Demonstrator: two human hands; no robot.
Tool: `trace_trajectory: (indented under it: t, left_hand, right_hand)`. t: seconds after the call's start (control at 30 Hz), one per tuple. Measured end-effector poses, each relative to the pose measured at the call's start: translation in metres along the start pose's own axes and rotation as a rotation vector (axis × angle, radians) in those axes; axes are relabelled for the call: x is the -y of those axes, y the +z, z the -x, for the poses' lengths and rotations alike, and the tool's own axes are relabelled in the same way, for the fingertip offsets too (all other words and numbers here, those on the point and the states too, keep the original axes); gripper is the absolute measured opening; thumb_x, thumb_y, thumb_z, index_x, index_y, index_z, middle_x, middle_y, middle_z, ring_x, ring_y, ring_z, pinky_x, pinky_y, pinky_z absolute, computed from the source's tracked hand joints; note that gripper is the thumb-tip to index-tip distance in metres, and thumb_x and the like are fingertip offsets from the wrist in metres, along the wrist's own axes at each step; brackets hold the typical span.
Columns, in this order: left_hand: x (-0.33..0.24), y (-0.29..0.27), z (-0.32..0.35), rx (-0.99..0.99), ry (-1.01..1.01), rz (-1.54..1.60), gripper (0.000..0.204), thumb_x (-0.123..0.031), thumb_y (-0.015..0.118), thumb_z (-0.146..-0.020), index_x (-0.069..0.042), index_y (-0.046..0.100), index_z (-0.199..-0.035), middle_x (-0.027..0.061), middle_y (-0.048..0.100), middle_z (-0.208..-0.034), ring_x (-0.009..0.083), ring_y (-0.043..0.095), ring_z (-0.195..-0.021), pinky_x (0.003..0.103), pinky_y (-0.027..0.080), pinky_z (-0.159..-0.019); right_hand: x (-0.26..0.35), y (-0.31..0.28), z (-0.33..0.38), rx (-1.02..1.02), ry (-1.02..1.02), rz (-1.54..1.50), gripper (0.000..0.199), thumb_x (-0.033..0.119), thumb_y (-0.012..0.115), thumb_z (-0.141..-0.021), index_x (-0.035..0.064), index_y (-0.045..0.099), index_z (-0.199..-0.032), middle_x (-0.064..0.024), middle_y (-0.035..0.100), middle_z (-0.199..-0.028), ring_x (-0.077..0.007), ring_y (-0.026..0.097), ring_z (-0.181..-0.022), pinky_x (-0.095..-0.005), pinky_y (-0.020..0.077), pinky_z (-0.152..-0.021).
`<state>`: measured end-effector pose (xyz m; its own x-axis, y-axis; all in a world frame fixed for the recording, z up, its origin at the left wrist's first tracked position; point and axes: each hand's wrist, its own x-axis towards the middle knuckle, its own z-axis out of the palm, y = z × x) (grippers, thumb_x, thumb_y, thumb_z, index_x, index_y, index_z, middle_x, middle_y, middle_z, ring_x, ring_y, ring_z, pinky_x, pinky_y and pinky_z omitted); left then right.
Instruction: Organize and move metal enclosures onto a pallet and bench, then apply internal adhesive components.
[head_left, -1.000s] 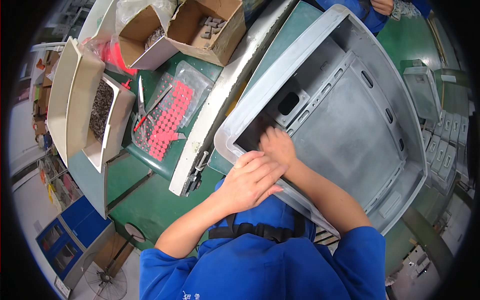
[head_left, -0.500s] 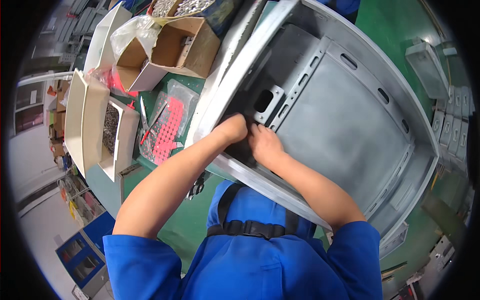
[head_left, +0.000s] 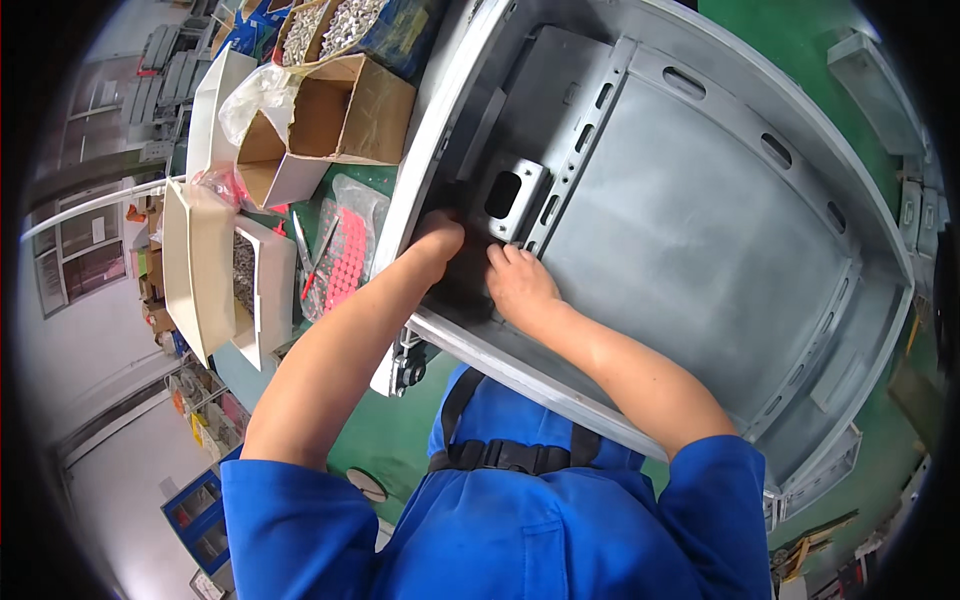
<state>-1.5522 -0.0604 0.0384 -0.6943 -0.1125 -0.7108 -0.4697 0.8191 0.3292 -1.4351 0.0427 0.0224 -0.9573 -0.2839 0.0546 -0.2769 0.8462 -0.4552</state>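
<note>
A large grey metal cabinet shell (head_left: 690,270) lies in front of me, with both my hands inside its near left part. My left hand (head_left: 440,240) reaches into the dark recess by the left wall, its fingers hidden. Close to its right, my right hand (head_left: 522,285) has its fingers bent and close together at the lower edge of a light metal bracket (head_left: 527,212) with a dark rectangular cutout. Anything between those fingers is hidden. Beside the bracket runs a slotted metal strip (head_left: 583,138).
Left of the shell, a green bench holds cardboard boxes (head_left: 370,115), white bins (head_left: 195,270), scissors (head_left: 303,245) and a sheet of pink round pieces (head_left: 347,262). Small metal parts (head_left: 350,22) fill a box at the back. Grey metal housings (head_left: 870,90) stand at the right.
The view has shifted, so the shell appears slightly differently placed. My left hand has drawn a little left, widening the gap between my hands. My right hand remains by the bracket's lower edge.
</note>
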Motion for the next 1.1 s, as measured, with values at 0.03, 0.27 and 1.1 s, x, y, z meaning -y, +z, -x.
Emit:
trace_trajectory:
  t: [0.03, 0.27, 1.1]
  left_hand:
    - [-0.006, 0.001, 0.004, -0.037, -0.002, -0.044, 0.031, -0.004, 0.040, -0.073, -0.004, 0.054, -0.100, 0.0166, 0.054, -0.100, 0.0280, 0.052, -0.096, 0.034, 0.040, -0.078]
    - [-0.020, 0.003, 0.021, -0.147, 0.008, -0.128, 0.036, 0.000, 0.040, -0.069, -0.001, 0.053, -0.102, 0.0163, 0.056, -0.093, 0.0244, 0.054, -0.086, 0.031, 0.041, -0.071]
    - [-0.023, 0.003, 0.022, -0.183, 0.040, -0.116, 0.021, -0.009, 0.045, -0.068, 0.001, 0.058, -0.080, 0.0170, 0.059, -0.077, 0.0297, 0.058, -0.077, 0.035, 0.043, -0.069]
  right_hand:
    - [-0.001, 0.001, 0.001, -0.010, 0.004, -0.003, 0.015, 0.013, 0.049, -0.067, 0.0045, 0.058, -0.075, -0.0089, 0.047, -0.094, -0.0200, 0.045, -0.085, -0.0276, 0.0388, -0.072]
    - [-0.001, 0.000, 0.001, 0.006, 0.038, -0.029, 0.017, 0.013, 0.047, -0.070, 0.0062, 0.059, -0.080, -0.0065, 0.046, -0.096, -0.0185, 0.044, -0.088, -0.0261, 0.0369, -0.074]
    - [0.010, 0.003, -0.012, 0.171, 0.095, 0.115, 0.018, 0.017, 0.051, -0.067, 0.0090, 0.064, -0.076, -0.0049, 0.048, -0.096, -0.0181, 0.042, -0.086, -0.0269, 0.0347, -0.069]
